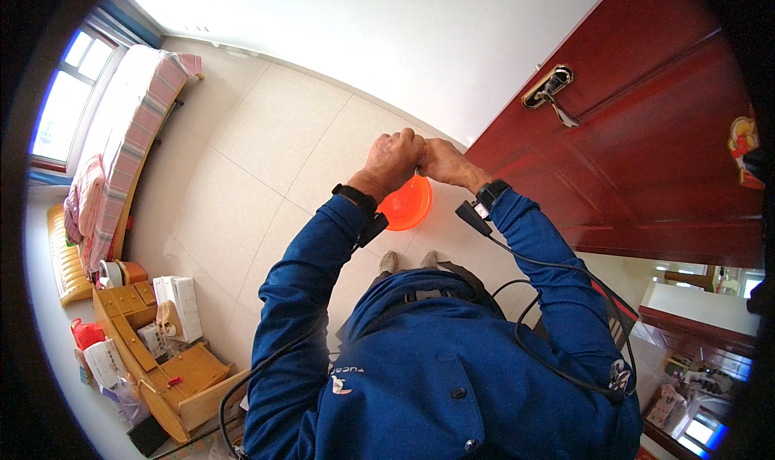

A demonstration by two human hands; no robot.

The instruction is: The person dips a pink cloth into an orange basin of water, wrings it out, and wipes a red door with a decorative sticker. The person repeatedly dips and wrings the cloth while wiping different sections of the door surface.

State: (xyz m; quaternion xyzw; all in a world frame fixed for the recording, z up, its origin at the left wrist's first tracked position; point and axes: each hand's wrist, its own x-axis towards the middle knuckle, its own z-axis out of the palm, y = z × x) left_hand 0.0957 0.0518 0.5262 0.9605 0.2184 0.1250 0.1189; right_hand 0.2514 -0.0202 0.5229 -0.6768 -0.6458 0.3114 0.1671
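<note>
Both my hands meet at the centre of the view, above an orange plastic basin (pixel 410 206) that sits on the tiled floor in front of my shoes. My left hand (pixel 396 156) has its fingers curled in, knuckles upward. Against it presses my right hand (pixel 446 160), its fingers mostly hidden behind the left one. A tiny pale bit shows between the hands, too small to name. Whether either hand grips something cannot be told. Each wrist wears a black strap, with a cable running along the sleeve.
A dark red wooden door (pixel 629 139) with a metal handle (pixel 551 91) stands at the right, beside a white wall (pixel 387 30). At the left are a bed with a striped cover (pixel 130 127) and a wooden cabinet (pixel 130 333) with boxes. Cables hang near my right arm.
</note>
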